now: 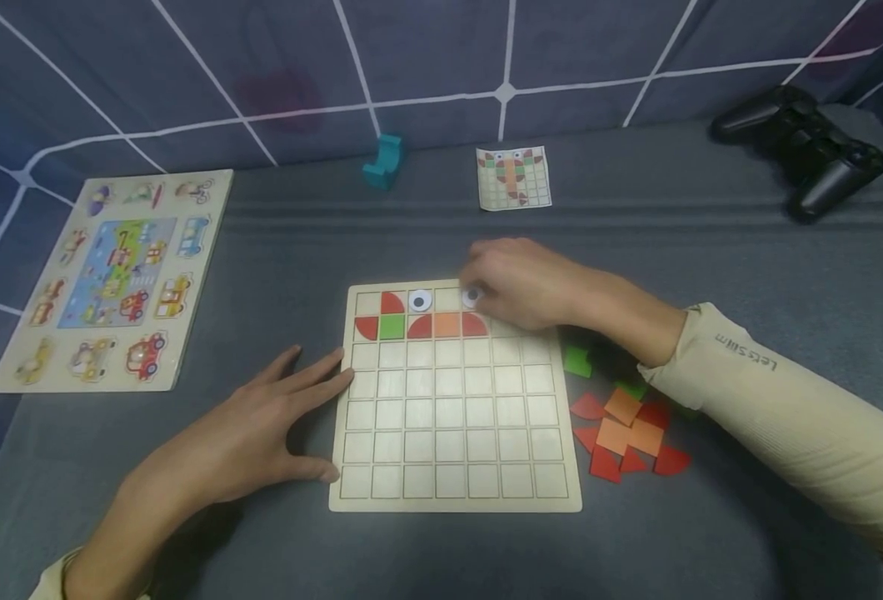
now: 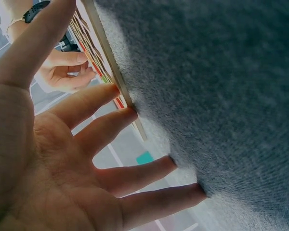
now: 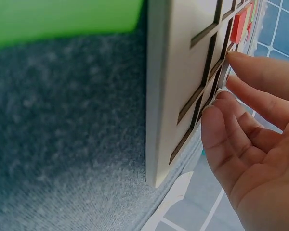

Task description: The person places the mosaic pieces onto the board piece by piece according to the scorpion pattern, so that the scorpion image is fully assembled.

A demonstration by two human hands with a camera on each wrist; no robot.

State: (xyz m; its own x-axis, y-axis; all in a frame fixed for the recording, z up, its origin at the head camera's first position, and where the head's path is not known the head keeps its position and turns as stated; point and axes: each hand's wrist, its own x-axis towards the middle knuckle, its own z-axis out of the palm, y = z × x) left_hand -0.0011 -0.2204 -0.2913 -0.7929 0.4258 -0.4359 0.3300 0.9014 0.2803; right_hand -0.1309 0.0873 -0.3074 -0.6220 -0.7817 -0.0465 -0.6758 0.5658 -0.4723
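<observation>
A square wooden grid board [image 1: 451, 412] lies on the grey cloth. Its top rows hold red quarter-circle tiles [image 1: 366, 327], a green square tile [image 1: 392, 326], an orange square tile [image 1: 446, 324] and a round eye tile [image 1: 420, 302]. My right hand [image 1: 520, 283] is at the top row, with thumb and fingertips pinching a second eye tile [image 1: 472, 296], partly covered by the fingers. In the right wrist view, the right hand [image 3: 260, 149] has curled fingers against the board. Spread fingers of my left hand [image 1: 254, 433] touch the board's left edge.
Loose red, orange and green tiles [image 1: 616, 435] lie right of the board, beneath the right forearm. A pattern card [image 1: 515, 196] and a teal phone-stand-like piece [image 1: 385, 162] are behind it. A picture puzzle [image 1: 122, 275] lies left; a black game controller [image 1: 801, 150] is back right.
</observation>
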